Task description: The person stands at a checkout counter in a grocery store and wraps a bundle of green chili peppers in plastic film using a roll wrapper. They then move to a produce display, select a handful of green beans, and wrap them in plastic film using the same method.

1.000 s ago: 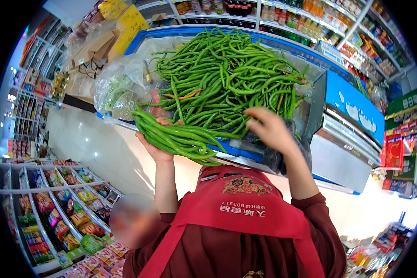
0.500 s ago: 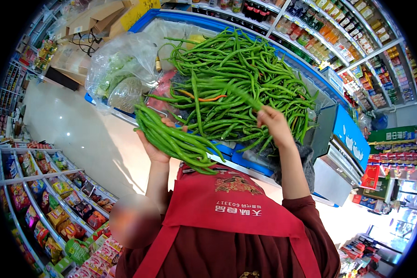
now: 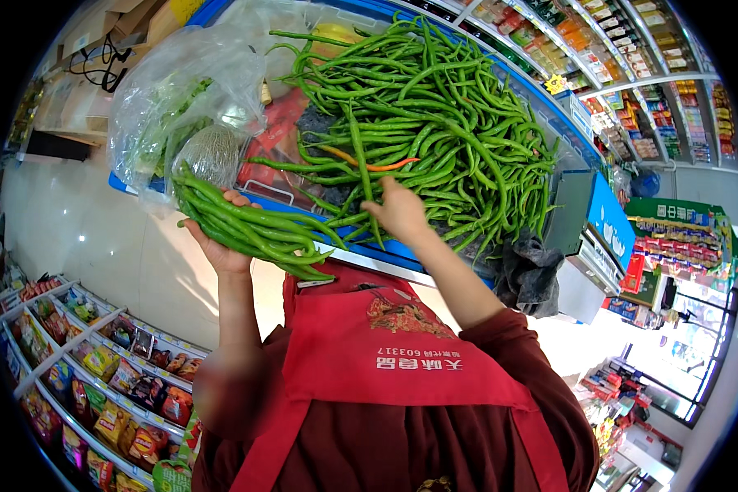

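My left hand (image 3: 221, 246) is closed from below around a bunch of long green chili peppers (image 3: 258, 234), held at the near edge of a blue-rimmed bin (image 3: 291, 211). The bunch slants down to the right, its tips above the red apron. A large heap of the same peppers (image 3: 459, 123) fills much of the bin. At the front of this heap is my right hand (image 3: 400, 215), thumb and forefinger apart and touching or just over the peppers. Its other fingers are partly hidden. An orange-red pepper (image 3: 377, 166) lies just beyond it.
Left in the bin are a clear plastic bag (image 3: 156, 107) with leafy greens and a wrapped netted melon (image 3: 209, 154). A dark cloth (image 3: 529, 275) hangs over the right front rim, beside a boxy blue-and-grey device (image 3: 594, 221). Snack shelves (image 3: 115, 377) stand at lower left.
My right hand has moved left across the front of the heap, and the blurred pepper it held up no longer shows there. My left hand still holds its bunch, lower left in view.
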Motion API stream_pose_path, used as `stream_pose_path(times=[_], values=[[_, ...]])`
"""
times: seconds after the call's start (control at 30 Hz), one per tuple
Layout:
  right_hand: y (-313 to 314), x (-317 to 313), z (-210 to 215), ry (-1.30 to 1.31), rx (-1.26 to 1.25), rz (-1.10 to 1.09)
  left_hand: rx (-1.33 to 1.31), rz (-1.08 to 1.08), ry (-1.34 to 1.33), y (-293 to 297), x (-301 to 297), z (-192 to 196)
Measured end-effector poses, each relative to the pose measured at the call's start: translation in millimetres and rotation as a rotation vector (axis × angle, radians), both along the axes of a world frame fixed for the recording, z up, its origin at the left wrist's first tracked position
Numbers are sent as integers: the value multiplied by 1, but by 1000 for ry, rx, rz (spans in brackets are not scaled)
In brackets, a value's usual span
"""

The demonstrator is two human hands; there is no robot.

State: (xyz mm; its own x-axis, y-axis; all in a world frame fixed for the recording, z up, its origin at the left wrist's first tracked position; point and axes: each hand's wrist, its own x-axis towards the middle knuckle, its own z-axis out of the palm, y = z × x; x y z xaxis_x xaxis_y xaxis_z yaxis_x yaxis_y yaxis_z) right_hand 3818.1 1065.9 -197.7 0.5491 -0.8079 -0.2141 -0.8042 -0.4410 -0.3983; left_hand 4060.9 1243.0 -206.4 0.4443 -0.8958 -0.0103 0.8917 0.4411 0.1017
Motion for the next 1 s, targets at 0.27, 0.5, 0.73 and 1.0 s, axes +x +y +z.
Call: stream_pose_path(times=[0.27, 0.5, 0.73, 1.0], values=[[-13, -18, 25, -611, 645, -282, 53, -129, -19, -29, -1, 10], [-26, -49, 55, -379, 182, -296, 43, -224, -1, -49, -5, 20], [-20, -9, 22, -176, -321, -40, 55, -195, -83, -27, 11, 31], [-3, 123, -45, 24, -391, 522, 95, -53, -132, 13, 23, 32]])
